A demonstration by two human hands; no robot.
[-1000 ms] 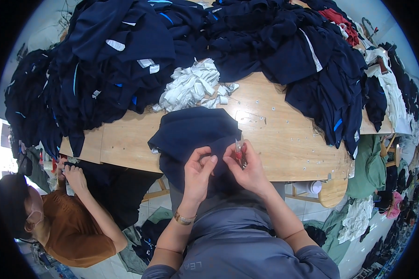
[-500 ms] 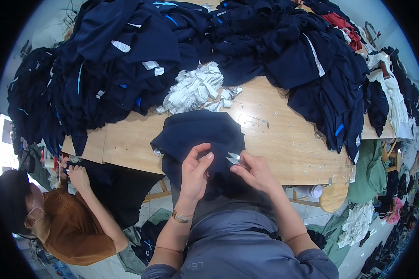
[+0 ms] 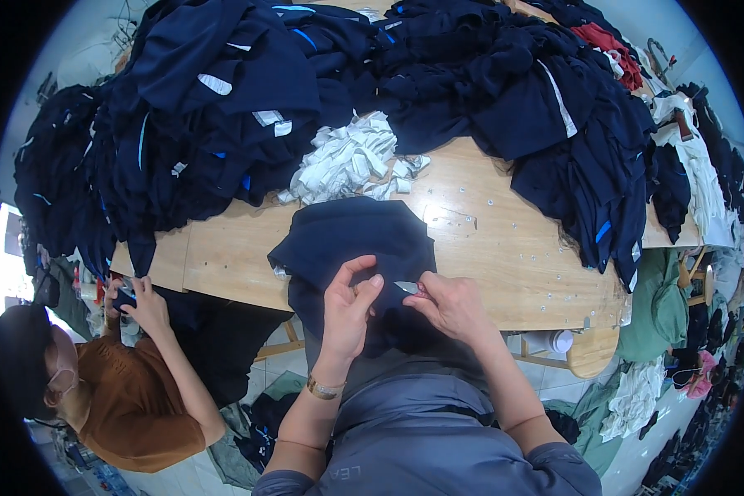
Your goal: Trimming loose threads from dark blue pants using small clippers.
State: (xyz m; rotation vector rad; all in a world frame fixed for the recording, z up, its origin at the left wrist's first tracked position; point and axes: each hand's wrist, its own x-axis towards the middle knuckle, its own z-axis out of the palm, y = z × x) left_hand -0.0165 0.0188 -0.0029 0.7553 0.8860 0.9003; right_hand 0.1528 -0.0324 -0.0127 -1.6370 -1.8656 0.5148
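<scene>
A navy garment [image 3: 351,227] lies over the table's near edge and hangs down in front of me. Over it, my left hand [image 3: 349,310] is bent at the fingers, with the thumb drawn in beside the curled index finger. Whatever it may pinch is too small or hidden to make out. Close on its right, my right hand [image 3: 455,306] grips small thread snips [image 3: 407,287], their metal blades pointing left toward the left thumb. The palm and fingers hide most of the snips' handle.
Large heaps of navy garments [image 3: 223,91] cover the far and left parts of the wooden table [image 3: 488,256]. White labels or strips [image 3: 347,157] lie piled beyond my garment. At the left, a co-worker in a brown shirt [image 3: 145,405] handles dark cloth. A wooden stool [image 3: 591,351] stands at right.
The snips' blades, spread apart before, now show as one narrow point, and my right hand has turned slightly. My left hand stays nearly in place. The co-worker's hands have shifted.
</scene>
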